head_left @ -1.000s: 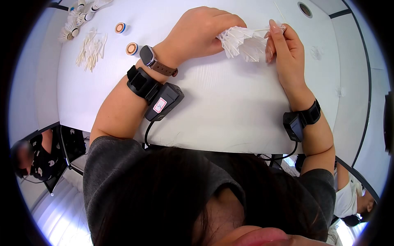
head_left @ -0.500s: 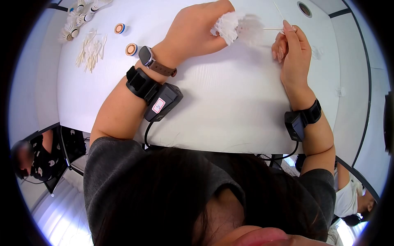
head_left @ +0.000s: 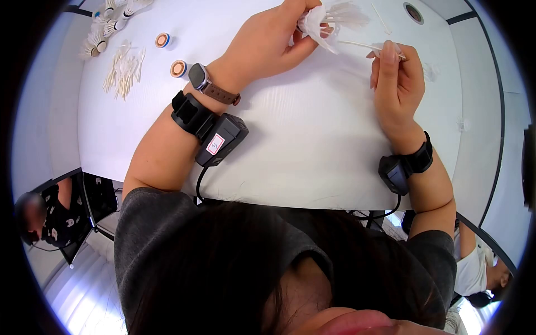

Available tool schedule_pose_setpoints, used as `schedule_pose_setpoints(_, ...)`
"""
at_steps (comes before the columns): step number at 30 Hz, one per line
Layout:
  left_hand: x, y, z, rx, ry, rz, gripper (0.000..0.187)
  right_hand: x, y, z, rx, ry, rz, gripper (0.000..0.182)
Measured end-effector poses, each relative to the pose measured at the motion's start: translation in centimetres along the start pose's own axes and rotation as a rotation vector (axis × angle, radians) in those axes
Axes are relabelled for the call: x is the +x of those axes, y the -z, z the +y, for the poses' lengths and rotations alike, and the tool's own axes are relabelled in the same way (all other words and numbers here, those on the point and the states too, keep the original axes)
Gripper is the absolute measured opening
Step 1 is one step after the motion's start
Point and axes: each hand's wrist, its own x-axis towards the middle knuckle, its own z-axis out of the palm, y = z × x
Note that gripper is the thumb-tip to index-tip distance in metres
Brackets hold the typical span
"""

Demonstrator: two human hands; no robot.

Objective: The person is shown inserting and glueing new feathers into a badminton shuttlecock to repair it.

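Note:
My left hand is closed around a shuttlecock, its fingers hiding most of the base. Loose white feathers fan out from the shuttlecock to the right. My right hand pinches a white feather between thumb and fingers; its thin shaft points left toward the shuttlecock. The feather's broad end is partly covered by the fingers. Just above my right hand, a thin white stick lies on the table.
Several shuttlecocks lie at the table's far left, with a pile of thin white sticks nearby. Two round corks sit near my left wrist. A round hole is at the upper right. Other people are at both sides.
My left hand has turned and tipped the shuttlecock so more of its inside shows. My right hand has moved slightly down, still pinching the feather, and its fingers have shifted.

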Motion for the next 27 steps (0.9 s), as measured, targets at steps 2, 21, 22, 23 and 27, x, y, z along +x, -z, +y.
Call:
schedule_pose_setpoints(2,0.3,0.6,0.8,0.011,0.133,-0.104,0.041,-0.2,0.1,0.1,0.017,-0.006,0.010,0.017)
schedule_pose_setpoints(21,-0.1,0.1,0.0,0.073,0.019,-0.119,0.043,-0.1,0.2,1.3,0.048,-0.011,0.060,0.013)
schedule_pose_setpoints(22,-0.1,0.2,0.1,0.077,0.015,-0.120,0.042,-0.1,0.3,1.5,0.053,-0.004,0.044,0.013)
schedule_pose_setpoints(23,0.0,0.2,0.1,0.081,0.011,-0.120,0.042,-0.1,0.3,1.4,0.048,-0.002,0.046,0.013)
schedule_pose_setpoints(27,0.0,0.1,0.1,0.080,-0.041,-0.104,0.039,0.0,0.2,1.3,0.023,0.016,0.037,0.012)
